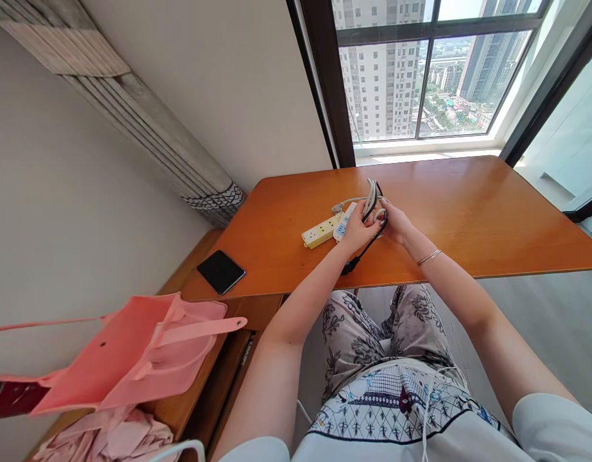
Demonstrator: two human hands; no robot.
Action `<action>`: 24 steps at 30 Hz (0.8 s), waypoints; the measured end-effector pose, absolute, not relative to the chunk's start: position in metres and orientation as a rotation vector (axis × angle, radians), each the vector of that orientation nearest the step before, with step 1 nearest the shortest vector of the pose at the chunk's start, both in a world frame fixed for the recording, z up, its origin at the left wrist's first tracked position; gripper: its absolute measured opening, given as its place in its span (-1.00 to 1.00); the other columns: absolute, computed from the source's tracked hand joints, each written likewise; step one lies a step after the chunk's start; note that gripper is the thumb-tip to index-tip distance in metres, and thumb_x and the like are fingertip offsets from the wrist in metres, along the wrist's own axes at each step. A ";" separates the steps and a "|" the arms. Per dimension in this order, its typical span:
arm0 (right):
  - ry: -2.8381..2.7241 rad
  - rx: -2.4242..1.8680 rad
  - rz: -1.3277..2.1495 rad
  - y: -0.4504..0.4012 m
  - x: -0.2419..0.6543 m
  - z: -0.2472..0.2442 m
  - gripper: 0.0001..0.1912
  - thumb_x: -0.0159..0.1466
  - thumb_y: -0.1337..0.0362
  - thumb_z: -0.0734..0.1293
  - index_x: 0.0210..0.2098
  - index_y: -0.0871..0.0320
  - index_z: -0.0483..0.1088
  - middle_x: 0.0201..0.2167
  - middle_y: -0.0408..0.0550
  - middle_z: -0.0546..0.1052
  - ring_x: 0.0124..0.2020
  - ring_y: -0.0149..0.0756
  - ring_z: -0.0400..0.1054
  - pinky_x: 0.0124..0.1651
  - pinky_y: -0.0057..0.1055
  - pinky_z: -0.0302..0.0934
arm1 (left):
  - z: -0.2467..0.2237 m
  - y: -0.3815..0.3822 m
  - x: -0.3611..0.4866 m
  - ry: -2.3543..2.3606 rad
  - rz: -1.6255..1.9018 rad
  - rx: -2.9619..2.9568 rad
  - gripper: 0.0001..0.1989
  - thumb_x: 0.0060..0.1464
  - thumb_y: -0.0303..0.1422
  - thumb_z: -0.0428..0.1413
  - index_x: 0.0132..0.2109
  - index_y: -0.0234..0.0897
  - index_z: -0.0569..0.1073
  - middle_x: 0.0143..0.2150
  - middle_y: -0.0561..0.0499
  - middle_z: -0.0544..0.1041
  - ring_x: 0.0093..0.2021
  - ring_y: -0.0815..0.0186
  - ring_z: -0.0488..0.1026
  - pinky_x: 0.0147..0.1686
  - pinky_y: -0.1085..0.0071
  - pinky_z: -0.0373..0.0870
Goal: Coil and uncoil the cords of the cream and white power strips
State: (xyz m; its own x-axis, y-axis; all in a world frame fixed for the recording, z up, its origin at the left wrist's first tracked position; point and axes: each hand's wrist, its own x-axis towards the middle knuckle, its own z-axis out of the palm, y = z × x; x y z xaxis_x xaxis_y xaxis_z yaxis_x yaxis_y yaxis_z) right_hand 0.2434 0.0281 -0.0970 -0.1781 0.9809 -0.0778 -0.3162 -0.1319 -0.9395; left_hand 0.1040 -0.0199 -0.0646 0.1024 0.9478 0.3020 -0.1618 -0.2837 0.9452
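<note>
My left hand (pixel 359 230) is closed around a looped bundle of white and black cables (pixel 372 196) above the table. On the bundle's other side, my right hand (pixel 393 221) pinches the cables too, its fingertips partly hidden. A black plug end (pixel 350 265) hangs from the black cable near the table's front edge. Just left of my hands lies a yellowish power strip (pixel 323 231). Partly behind my left hand is a white power strip with blue sockets (pixel 343 223). A grey-white plug (pixel 337 208) rests beyond them, its white cord running toward the bundle.
The brown wooden table (pixel 493 218) stands before a window (pixel 421 83). A black tablet or phone (pixel 221 271) lies at its left corner. Farther left, an open pink bag (pixel 146 353) sits beside crumpled pink cloth (pixel 108 436). A grey curtain (pixel 156 141) hangs along the wall.
</note>
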 end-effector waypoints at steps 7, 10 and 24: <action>-1.402 -1.196 0.778 0.007 0.281 -0.094 -0.65 0.33 -0.12 0.34 -0.33 0.02 0.46 -0.44 -0.12 0.48 -0.26 -0.24 0.38 -0.16 -0.34 0.27 | -0.063 -0.016 0.090 0.874 1.467 1.198 -0.62 -0.29 -0.69 0.33 -0.32 -0.23 0.47 -0.53 0.25 0.16 -0.55 0.51 0.08 -0.47 0.54 0.13; -1.138 -1.128 0.914 0.016 0.284 -0.095 -0.79 0.29 0.06 0.39 -0.20 0.04 0.43 -0.32 -0.14 0.51 -0.24 -0.32 0.40 -0.16 -0.39 0.33 | -0.059 -0.019 0.088 0.797 1.443 1.071 -0.63 -0.29 -0.65 0.32 -0.33 -0.21 0.43 -0.57 0.28 0.08 -0.58 0.54 0.01 -0.52 0.55 0.09; -0.517 -0.594 1.923 0.016 0.265 -0.102 -0.77 0.36 0.45 0.18 -0.25 0.14 0.45 -0.47 -0.16 0.62 -0.44 -0.37 0.51 -0.27 -0.43 0.48 | -0.051 -0.020 0.079 0.787 1.425 0.850 -0.64 -0.28 -0.66 0.24 -0.32 -0.23 0.37 -0.60 0.32 0.03 -0.66 0.63 -0.09 -0.60 0.58 -0.08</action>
State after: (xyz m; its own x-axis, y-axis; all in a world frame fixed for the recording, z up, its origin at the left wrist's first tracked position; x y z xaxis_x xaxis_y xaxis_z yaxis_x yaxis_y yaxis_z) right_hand 0.2652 0.0157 -0.1019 -0.3640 0.9147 -0.1758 -0.7033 -0.3937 -0.5920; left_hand 0.0786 -0.0201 -0.0514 0.0080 0.9992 0.0403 -0.4984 -0.0309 0.8664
